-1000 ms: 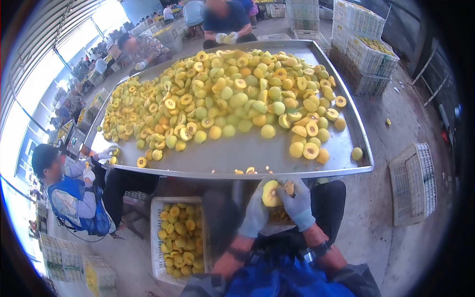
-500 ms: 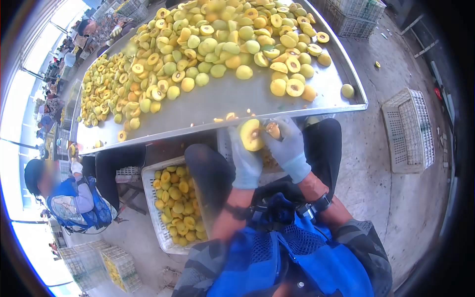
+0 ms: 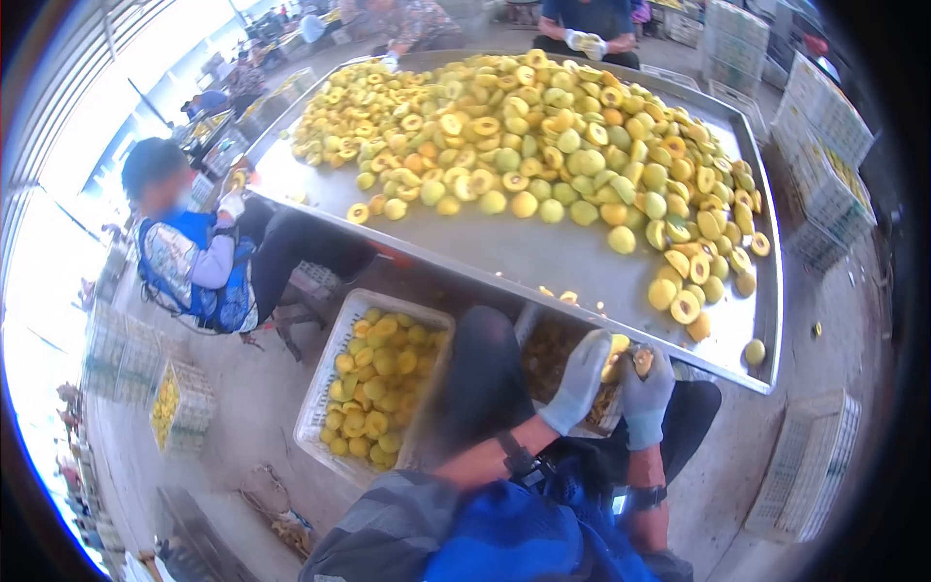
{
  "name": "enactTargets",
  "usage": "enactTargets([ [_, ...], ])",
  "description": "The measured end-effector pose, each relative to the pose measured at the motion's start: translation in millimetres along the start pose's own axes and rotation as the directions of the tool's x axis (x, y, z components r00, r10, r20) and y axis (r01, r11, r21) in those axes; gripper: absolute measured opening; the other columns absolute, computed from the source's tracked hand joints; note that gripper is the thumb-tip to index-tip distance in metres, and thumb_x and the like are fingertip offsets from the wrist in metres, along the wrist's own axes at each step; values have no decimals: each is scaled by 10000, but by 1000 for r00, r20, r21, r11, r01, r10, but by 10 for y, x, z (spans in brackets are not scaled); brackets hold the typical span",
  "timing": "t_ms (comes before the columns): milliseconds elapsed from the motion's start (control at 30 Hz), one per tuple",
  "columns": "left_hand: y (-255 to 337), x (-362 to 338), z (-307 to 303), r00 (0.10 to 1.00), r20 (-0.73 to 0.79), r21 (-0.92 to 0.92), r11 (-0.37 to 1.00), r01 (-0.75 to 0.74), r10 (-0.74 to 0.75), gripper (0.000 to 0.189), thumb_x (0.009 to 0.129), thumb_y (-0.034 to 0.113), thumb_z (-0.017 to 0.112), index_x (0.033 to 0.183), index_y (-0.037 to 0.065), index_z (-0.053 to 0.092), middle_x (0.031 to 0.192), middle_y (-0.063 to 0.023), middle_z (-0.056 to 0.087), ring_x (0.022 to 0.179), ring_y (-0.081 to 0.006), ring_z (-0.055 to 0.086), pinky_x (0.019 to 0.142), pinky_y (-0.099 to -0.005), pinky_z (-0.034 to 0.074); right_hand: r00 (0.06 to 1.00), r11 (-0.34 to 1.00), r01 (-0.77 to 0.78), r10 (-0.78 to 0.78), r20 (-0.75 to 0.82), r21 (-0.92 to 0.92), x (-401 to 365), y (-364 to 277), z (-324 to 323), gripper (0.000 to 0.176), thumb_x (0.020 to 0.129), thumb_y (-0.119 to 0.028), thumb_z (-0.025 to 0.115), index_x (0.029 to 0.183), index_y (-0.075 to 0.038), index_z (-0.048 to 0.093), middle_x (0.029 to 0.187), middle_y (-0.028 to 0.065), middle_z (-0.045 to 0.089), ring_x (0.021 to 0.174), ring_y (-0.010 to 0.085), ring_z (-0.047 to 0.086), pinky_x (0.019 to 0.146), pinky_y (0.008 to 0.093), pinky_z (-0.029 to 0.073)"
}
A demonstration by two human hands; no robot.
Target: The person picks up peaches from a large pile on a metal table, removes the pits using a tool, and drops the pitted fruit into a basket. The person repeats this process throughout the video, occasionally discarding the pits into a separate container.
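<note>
My left hand (image 3: 580, 373), in a pale glove, is closed around a yellow fruit half (image 3: 614, 357) just below the metal table's (image 3: 582, 257) front edge. Beside it, my right hand (image 3: 645, 386), also gloved, is closed on a small brownish piece (image 3: 642, 362), too small to make out well. The hands are close together over my lap. On the table lies a large heap of halved yellow-green fruit (image 3: 543, 145). Under my hands a crate (image 3: 529, 325) holds brown scraps, partly hidden by my knee and left hand.
A white crate (image 3: 308, 427) of yellow fruit halves stands left of my knee. A co-worker (image 3: 199, 247) sits at the left; others work across the table. An empty crate (image 3: 805, 466) is on the floor at right, and stacked crates (image 3: 824, 175) stand behind.
The view has swung left, so table, crates and co-worker appear further right. Both hands still hold their pieces; the fruit half in my left hand now shows more edge-on.
</note>
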State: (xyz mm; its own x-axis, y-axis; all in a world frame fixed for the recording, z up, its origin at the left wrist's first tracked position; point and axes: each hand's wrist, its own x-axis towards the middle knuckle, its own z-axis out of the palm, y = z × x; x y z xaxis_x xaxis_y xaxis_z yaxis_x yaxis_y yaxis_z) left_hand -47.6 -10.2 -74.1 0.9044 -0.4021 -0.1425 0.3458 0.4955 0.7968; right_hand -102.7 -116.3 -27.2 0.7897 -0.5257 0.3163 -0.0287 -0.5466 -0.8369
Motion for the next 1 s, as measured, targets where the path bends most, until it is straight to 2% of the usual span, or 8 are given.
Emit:
enactTargets([
  [400, -24, 26, 192, 974, -152, 200, 971, -135, 167, 211, 1078, 205, 501, 991, 32, 585, 930, -13, 570, 844, -107, 516, 786, -310, 493, 980, 957, 165, -186, -67, -240, 6, 26, 102, 85, 833, -87, 684, 908, -52, 666, 950, 162, 665, 860, 382, 665, 745, 453, 541],
  [433, -121, 73, 47, 985, -128, 245, 966, -86, 120, 291, 1094, 264, 487, 1178, 12, 605, 1126, -39, 612, 1002, -125, 581, 913, -291, 504, 989, 975, 107, -124, -79, -196, 4, -90, 58, 99, 825, -85, 695, 910, -46, 662, 934, 172, 661, 848, 389, 660, 750, 448, 540],
  [600, 267, 191, 18, 982, -59, -269, 950, 159, -181, 341, 1082, 206, 462, 1319, -8, 583, 1265, -91, 629, 1137, -172, 617, 1021, -319, 512, 975, 964, -207, 190, 112, 168, -46, -195, -156, 225, 907, -172, 689, 1027, 15, 653, 894, 196, 702, 799, 356, 697, 734, 396, 542],
  [633, 299, 112, 49, 995, -11, 98, 990, -99, 101, 329, 1070, 183, 462, 1303, -11, 588, 1260, -112, 638, 1154, -183, 616, 1033, -323, 508, 946, 954, -274, 244, 215, 121, -48, -157, -182, 273, 919, -205, 686, 1075, 16, 645, 918, 206, 705, 822, 361, 703, 740, 400, 544],
  [767, 338, 237, -143, 996, 77, -138, 989, 48, -37, 321, 1020, 29, 521, 1339, -9, 500, 1222, -129, 639, 1099, -218, 657, 980, -350, 567, 888, 940, -342, 322, 329, 1, -99, -70, -224, 407, 938, -276, 678, 1220, 9, 606, 965, 235, 707, 879, 388, 710, 759, 419, 546],
  [800, 308, 229, -153, 989, 90, 126, 984, -125, 114, 317, 1022, 29, 520, 1336, -11, 500, 1218, -131, 642, 1083, -221, 664, 967, -349, 572, 887, 940, -342, 322, 331, 1, -103, -87, -252, 417, 942, -278, 674, 1236, 8, 599, 974, 239, 706, 886, 392, 709, 763, 422, 546],
  [967, 352, 253, -193, 878, 381, 790, 390, -472, 291, 323, 1015, 33, 543, 1330, -14, 491, 1198, -140, 655, 1035, -227, 684, 917, -356, 589, 872, 944, -325, 274, 405, 62, -88, -285, -384, 417, 971, -278, 643, 1273, 4, 588, 974, 256, 703, 916, 419, 701, 775, 439, 541],
  [1000, 318, 260, -170, 929, 258, 648, 666, -369, 264, 317, 1014, 42, 549, 1322, -11, 498, 1198, -140, 655, 1039, -228, 682, 916, -356, 588, 865, 940, -335, 278, 417, 69, -85, -307, -380, 407, 977, -276, 635, 1269, 5, 592, 961, 259, 702, 911, 424, 699, 774, 441, 540],
])
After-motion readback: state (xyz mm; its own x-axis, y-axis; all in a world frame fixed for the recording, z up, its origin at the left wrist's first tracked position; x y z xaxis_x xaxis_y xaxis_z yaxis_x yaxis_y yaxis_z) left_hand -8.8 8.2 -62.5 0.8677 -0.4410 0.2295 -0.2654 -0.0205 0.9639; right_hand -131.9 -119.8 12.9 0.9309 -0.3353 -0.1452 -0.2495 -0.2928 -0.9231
